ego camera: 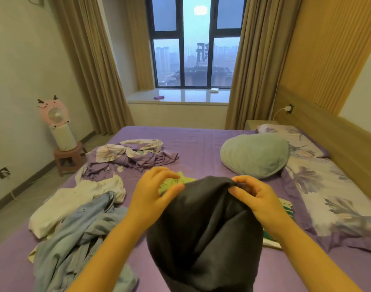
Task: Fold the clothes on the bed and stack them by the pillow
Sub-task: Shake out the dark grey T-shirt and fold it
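1. Head view, far left: a pink fan (53, 114) stands on a small stool (67, 158) on the floor beside the bed (201, 140), near the bed's left edge.
2. Your left part of the bed is crowded: a cream garment (75, 203) lies near the left edge, a light blue garment (79, 234) overlaps its near side, and a crumpled purple floral sheet (132, 154) sits beyond both.
3. Your left hand (153, 194) is raised over the mattress with fingers curled; its thumb lies against the left side of the dark grey garment (203, 232). You cannot tell whether this grip is clamped on the cloth or only touching it.
4. A green garment (176, 182) shows just behind that hand, partly hidden.
5. The dark grey garment hangs in front of you, centre frame, bunched; its long axis runs from the top edge down toward you.
6. Your right hand (258, 199) pinches the garment's top edge between thumb and fingertips, grip closed on the cloth.
7. Open purple sheet lies beyond the hands, up to the bed's far edge.
8. Right of it, a pale green cushion (254, 154) rests near the floral pillow (319, 182), which runs along the headboard (348, 133).
9. A green striped item (285, 207) peeks out beside your right wrist.
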